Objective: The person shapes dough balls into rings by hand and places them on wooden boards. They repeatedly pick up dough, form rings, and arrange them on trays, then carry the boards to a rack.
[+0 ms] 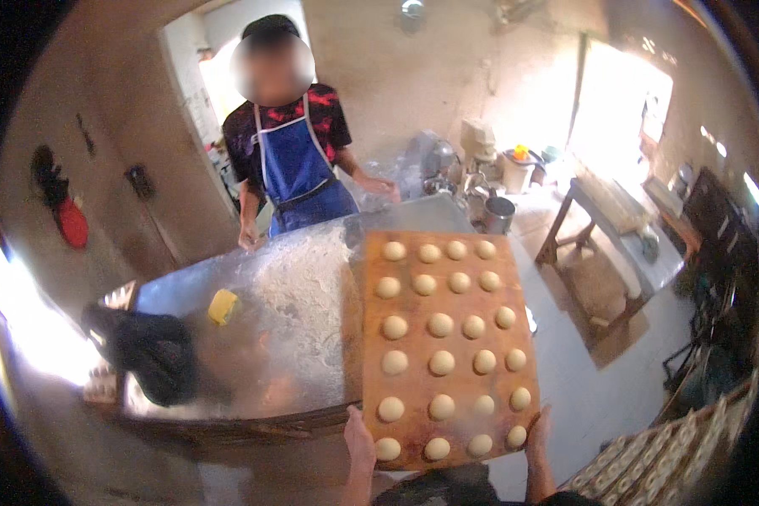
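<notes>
A wooden board (413, 304) bears several rows of round pale dough balls (441, 325). My left hand (360, 443) grips the board's near left edge and my right hand (538, 443) holds its near right edge. Beyond and left of the board, a metal-topped table (164, 287) carries a patch of white flour (295, 278), a yellow block (223, 307) and a dark bundle (152, 358). The board's far part overlaps the tabletop in this view.
A person (291, 185) in a blue apron stands across the table. Pots (497, 215) and machines stand at the back. A side table (658, 261) is at right, racked trays (666, 447) of rings at lower right. A doorway (185, 76) is behind the person.
</notes>
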A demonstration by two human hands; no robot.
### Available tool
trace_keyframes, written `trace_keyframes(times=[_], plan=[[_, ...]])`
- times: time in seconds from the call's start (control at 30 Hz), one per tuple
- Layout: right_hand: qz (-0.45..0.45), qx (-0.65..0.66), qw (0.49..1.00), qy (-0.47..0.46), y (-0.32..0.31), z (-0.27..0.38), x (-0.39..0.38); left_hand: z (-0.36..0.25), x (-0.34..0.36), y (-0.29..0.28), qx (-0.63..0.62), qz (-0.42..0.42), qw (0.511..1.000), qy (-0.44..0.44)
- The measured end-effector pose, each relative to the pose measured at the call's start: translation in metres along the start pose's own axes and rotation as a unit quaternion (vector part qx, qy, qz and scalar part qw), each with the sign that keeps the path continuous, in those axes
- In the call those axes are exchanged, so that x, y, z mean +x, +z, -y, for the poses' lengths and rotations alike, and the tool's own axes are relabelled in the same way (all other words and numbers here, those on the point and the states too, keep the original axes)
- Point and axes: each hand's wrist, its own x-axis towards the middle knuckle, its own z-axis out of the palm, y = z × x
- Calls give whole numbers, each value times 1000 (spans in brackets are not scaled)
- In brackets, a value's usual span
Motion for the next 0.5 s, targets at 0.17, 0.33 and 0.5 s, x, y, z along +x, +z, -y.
trace_keyframes(times=[0.17,0.33,0.5], plan=[[-14,-124,990,-67,-8,75,44,54,42,57,1,86,996,15],[-64,-260,955,-127,15,106,124,-31,9,68,305,93,947,41],[-37,-422,871,-249,60,100,175,-21,-20,-30,195,45,980,8]])
